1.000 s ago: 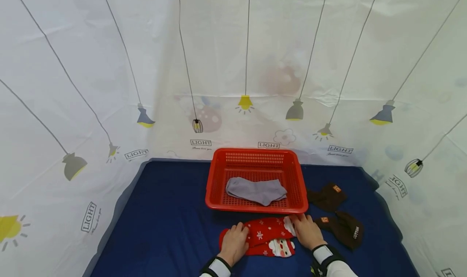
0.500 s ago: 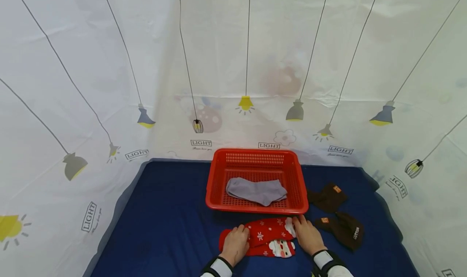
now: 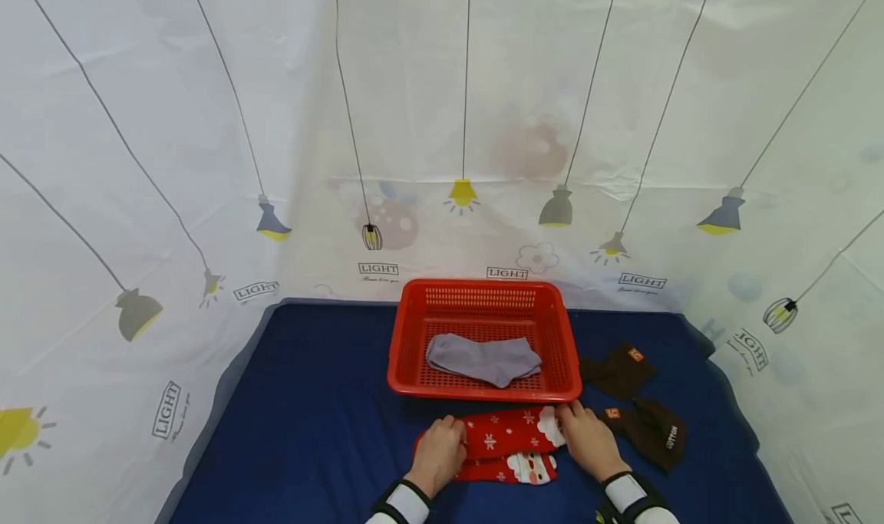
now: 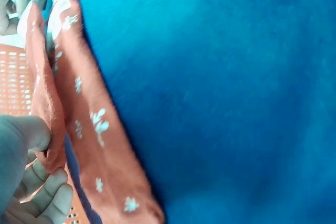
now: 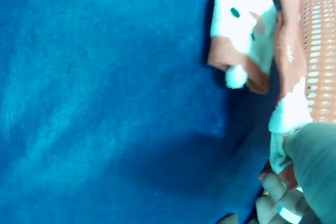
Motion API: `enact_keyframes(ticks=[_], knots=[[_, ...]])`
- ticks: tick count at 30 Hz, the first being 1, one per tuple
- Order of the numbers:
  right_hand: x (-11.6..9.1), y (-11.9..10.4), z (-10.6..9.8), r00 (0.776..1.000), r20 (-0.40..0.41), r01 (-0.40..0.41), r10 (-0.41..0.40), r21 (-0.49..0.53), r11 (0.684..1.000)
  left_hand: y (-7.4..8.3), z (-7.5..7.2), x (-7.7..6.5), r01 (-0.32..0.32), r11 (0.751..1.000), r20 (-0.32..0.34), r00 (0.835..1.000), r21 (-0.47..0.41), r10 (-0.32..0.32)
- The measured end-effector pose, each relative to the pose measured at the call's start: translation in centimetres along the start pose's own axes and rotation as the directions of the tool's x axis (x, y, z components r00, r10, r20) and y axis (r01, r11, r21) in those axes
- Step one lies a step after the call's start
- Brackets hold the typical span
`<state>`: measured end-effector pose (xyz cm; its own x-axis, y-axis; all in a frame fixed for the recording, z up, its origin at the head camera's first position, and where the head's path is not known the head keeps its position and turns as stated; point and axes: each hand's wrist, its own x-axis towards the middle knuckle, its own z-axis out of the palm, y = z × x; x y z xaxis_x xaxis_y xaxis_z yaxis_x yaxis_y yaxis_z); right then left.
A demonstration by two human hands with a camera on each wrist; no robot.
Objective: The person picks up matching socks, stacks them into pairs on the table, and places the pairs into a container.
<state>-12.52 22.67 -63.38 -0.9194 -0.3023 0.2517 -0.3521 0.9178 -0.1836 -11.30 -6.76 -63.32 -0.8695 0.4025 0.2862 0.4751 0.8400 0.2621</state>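
Note:
Two red Christmas socks with white snowflakes lie in front of the basket. My left hand [image 3: 442, 451] pinches the left end of the farther sock [image 3: 500, 432] between thumb and fingers, as the left wrist view shows. At its other, white-trimmed end, my right hand [image 3: 590, 438] grips the sock; in the right wrist view that end goes in under the thumb. Between the two hands this sock is stretched straight. The nearer sock [image 3: 486, 472], with a Santa face, rests on the blue cloth, partly covered by the farther one.
A red plastic basket [image 3: 397, 355] stands just beyond the hands, holding grey socks [image 3: 483, 359]. To the right lie two brown socks, one farther back [image 3: 621, 372] and one nearer [image 3: 652, 432]. Dark blue cloth [image 3: 304, 409] covers the surface, with a lamp-printed white sheet [image 3: 414, 110] behind.
The farther red sock has shifted slightly away from me and is drawn straighter, its right end farther right. My left hand now covers more of the left ends; both hands have moved a little.

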Motion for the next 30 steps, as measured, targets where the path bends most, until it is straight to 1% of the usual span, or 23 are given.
enact_keyframes(ticks=[2,6,13,20,25,28,30], knots=[[0.0,-0.3,-0.5,1.0,0.0,0.005,-0.005,0.006,1.0,-0.2,-0.5,0.0,-0.002,1.0,-0.004,1.0,-0.015,0.002],[-0.2,-0.8,-1.2,1.0,0.026,0.01,-0.01,0.011,1.0,-0.7,-1.2,-0.2,-0.013,0.999,-0.01,1.0,-0.04,0.012],[-0.5,-2.1,-1.9,0.996,0.086,0.012,-0.015,0.041,0.999,-2.1,-2.1,-1.0,-0.01,0.997,0.011,1.0,-0.073,0.011],[-1.1,-3.3,-1.4,0.994,0.11,0.001,-0.008,0.061,0.998,-3.3,-2.4,-1.9,-0.012,0.994,-0.001,1.0,-0.107,0.012],[-1.8,-4.2,-0.8,0.994,0.111,0.001,-0.012,0.099,0.995,-4.0,-2.4,-2.7,0.016,0.991,0.041,0.999,-0.135,-0.011],[-2.2,-4.5,-0.4,0.992,0.129,-0.015,-0.001,0.123,0.992,-4.2,-2.5,-3.1,0.023,0.989,0.053,0.998,-0.143,-0.016],[-2.3,-4.6,-0.2,0.988,0.157,-0.035,0.013,0.135,0.99,-4.2,-2.5,-3.3,0.024,0.989,0.051,0.999,-0.147,-0.017]])
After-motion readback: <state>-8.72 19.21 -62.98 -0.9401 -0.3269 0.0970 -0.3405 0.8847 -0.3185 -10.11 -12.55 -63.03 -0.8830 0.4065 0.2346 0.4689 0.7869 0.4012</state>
